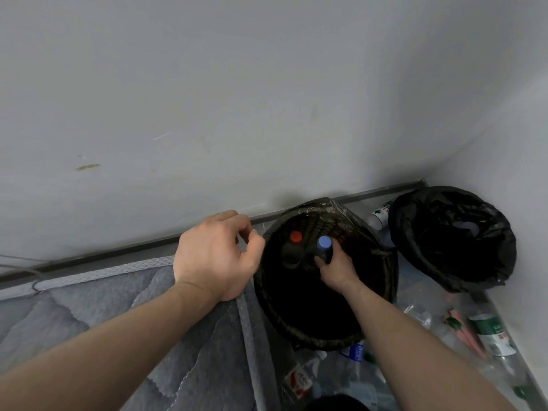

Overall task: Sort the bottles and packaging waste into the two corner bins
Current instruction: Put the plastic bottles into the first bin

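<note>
Two black-lined bins stand in the room corner. Inside the nearer bin (382,280), my right hand (338,269) grips a dark bottle with a blue cap (324,243), upright. A red-capped bottle (295,237) stands beside it in the same bin. My left hand (215,256) hovers at that bin's left rim with fingers loosely curled, holding nothing. The second bin (453,238) sits further right against the side wall. Several clear bottles and wrappers lie on the floor, among them a green-labelled bottle (493,336) and a pink wrapper (462,330).
A grey quilted mattress (118,321) fills the lower left, up against the nearer bin. Another bottle (379,216) lies behind, between the bins. White walls meet in the corner at the right. More litter (299,381) lies on the floor in front of the nearer bin.
</note>
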A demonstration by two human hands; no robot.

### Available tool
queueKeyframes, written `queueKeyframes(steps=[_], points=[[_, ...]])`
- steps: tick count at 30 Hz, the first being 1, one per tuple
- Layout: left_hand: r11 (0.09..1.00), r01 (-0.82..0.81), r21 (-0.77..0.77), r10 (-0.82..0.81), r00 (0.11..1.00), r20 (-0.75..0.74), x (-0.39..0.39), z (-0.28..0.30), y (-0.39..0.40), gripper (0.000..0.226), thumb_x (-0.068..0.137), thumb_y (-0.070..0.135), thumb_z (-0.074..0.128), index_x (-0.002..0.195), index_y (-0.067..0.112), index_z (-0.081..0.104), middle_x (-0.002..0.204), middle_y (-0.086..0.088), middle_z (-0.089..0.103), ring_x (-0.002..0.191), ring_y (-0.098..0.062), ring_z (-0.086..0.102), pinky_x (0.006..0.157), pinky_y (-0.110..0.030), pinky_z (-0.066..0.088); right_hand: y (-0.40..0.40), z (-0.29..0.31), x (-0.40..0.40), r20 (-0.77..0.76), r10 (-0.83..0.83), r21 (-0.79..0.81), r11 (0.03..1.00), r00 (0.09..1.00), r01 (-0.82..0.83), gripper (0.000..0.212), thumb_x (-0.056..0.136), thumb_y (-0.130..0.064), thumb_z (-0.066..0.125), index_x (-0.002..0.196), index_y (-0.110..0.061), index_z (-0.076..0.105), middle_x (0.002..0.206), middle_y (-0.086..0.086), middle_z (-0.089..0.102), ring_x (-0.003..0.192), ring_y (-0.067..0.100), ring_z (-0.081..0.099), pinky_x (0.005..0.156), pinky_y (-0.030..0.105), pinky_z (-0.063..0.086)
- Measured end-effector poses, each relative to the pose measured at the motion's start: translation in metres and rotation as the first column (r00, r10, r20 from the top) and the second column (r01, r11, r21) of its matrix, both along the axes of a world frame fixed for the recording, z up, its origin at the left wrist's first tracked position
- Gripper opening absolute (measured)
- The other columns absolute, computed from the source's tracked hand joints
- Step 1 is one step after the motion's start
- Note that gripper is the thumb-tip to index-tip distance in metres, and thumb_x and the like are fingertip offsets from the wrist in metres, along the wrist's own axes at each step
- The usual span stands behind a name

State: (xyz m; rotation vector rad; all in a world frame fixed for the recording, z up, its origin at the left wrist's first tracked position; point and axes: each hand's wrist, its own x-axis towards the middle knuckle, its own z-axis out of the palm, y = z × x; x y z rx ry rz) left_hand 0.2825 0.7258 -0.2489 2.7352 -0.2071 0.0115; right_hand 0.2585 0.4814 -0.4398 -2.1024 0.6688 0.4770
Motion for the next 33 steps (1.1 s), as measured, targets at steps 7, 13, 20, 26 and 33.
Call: queueKeyframes(steps=[7,13,20,26,33], points=[[1.0,-0.009,-0.004,0.009,1.0,0.001,0.0,0.0,0.0,0.027,0.081,0.047,0.046,0.068,0.025,0.054,0.071,0.011,0.056,0.068,-0.013,0.052,0.057,-0.03,0.039,-0.002,0.001,-0.004,0.013,-0.021,-0.022,1.0,1.0,0.022,0.079,0.084,-0.02,0.079,0.151,-0.021,0.036,0.148,0.008,0.051,0.137,0.029,0.047,0.113,0.036,0.037],[1.0,-0.01,0.007,0.01,1.0,0.007,0.0,-0.001,0.0,0.026,0.081,0.046,0.046,0.067,0.025,0.053,0.07,0.012,0.055,0.067,-0.013,0.051,0.056,-0.03,0.037,-0.004,0.006,-0.01,0.015,-0.03,-0.04,0.999,0.999,0.031,0.08,0.083,-0.023,0.081,0.15,-0.02,0.038,0.15,0.008,0.049,0.139,0.029,0.045,0.114,0.037,0.037],[1.0,0.003,-0.003,-0.003,1.0,0.01,0.0,-0.004,0.001,0.027,0.083,0.046,0.046,0.065,0.026,0.051,0.069,0.011,0.055,0.066,-0.014,0.05,0.055,-0.029,0.037,-0.014,0.02,-0.025,-0.036,0.065,-0.109,0.992,0.997,-0.068,0.086,0.082,-0.023,0.08,0.153,-0.021,0.031,0.151,0.01,0.045,0.139,0.03,0.044,0.113,0.038,0.037],[1.0,0.006,0.018,-0.006,1.0,0.001,-0.001,-0.002,0.003,0.03,0.083,0.047,0.043,0.065,0.024,0.05,0.07,0.01,0.054,0.066,-0.018,0.05,0.055,-0.031,0.04,-0.022,0.057,-0.048,-0.039,0.206,-0.212,0.954,0.978,-0.21,0.084,0.082,-0.028,0.079,0.151,-0.024,0.032,0.147,0.005,0.05,0.13,0.024,0.053,0.11,0.037,0.044],[1.0,-0.008,0.005,0.008,1.0,-0.016,-0.002,0.003,0.002,0.029,0.083,0.045,0.048,0.065,0.023,0.051,0.074,0.009,0.057,0.069,-0.024,0.055,0.058,-0.034,0.046,-0.026,0.102,-0.068,-0.016,0.244,-0.228,0.943,0.97,-0.241,0.079,0.084,-0.036,0.077,0.149,-0.031,0.033,0.146,-0.001,0.049,0.121,0.021,0.058,0.104,0.038,0.05]])
